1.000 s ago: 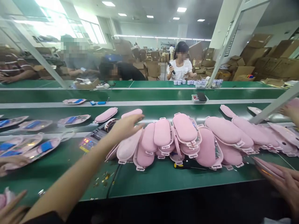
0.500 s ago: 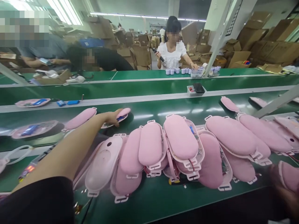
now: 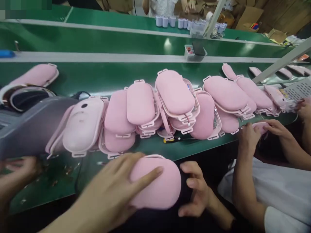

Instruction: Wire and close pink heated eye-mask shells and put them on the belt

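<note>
My left hand (image 3: 114, 194) lies over a pink oval pad (image 3: 160, 184), fingers spread across its top, just off the near edge of the green belt (image 3: 102, 76). My right hand (image 3: 195, 189) cups the pad's right end with its fingertips against it. Beyond them a row of several overlapping pink pads and white-rimmed shells (image 3: 170, 97) lies across the belt.
A co-worker in a white sleeve at the right has both hands (image 3: 247, 137) on a pink piece at the belt edge. Another person's hand (image 3: 17, 173) rests at the left by a grey device (image 3: 31, 126). A small tray (image 3: 194, 51) and white cups (image 3: 167, 21) stand farther back.
My left arm has pulled back from the far side of the belt with a pink pad. The view has tipped down, and my right hand has come up to the pad.
</note>
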A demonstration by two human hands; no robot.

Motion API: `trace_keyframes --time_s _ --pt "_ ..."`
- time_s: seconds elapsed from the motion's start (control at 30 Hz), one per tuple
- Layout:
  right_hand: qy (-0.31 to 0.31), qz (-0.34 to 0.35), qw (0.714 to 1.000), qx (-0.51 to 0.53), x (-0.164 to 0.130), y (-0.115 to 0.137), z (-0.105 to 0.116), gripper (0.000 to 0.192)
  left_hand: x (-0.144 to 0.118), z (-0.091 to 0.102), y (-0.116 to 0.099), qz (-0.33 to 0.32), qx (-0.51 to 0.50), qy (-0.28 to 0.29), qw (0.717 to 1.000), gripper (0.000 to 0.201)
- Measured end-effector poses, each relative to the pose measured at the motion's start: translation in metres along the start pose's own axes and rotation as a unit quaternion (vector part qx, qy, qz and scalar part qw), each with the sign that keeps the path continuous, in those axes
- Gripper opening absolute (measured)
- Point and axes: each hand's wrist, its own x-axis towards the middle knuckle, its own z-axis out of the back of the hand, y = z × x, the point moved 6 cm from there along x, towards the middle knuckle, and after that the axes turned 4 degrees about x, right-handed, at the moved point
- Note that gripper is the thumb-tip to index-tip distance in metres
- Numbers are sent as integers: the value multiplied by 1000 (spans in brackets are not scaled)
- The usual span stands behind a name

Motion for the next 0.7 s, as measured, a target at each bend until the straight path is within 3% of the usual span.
trace_keyframes --time_s 0.03,0.1,0.17,0.23,0.33,0.4,0.53,0.7 --pt "47 16 999 -21 9 -3 -4 100 -2 -7 -14 -14 13 4 1000 108" --pt "168 7 983 -79 26 -17 -22 103 -2 -24 -27 -14 50 5 999 109" --pt "261 -12 957 -125 36 -35 -39 87 -2 -38 -26 6 68 -1 998 101" --pt "288 0 948 -134 42 -47 -50 68 -6 -45 -22 14 61 -14 998 96" --pt "246 28 964 -95 46 -53 -50 48 -20 -42 -14 49 35 -43 997 87" --pt "218 9 974 -55 51 -55 -47 44 -30 -39 -10 76 17 -54 996 80" --pt "167 -80 983 4 61 -58 -50 48 -42 -37 -8 96 -8 -83 992 81" --pt "72 -212 974 40 62 -69 -58 64 -51 -34 4 174 -36 -175 968 47"
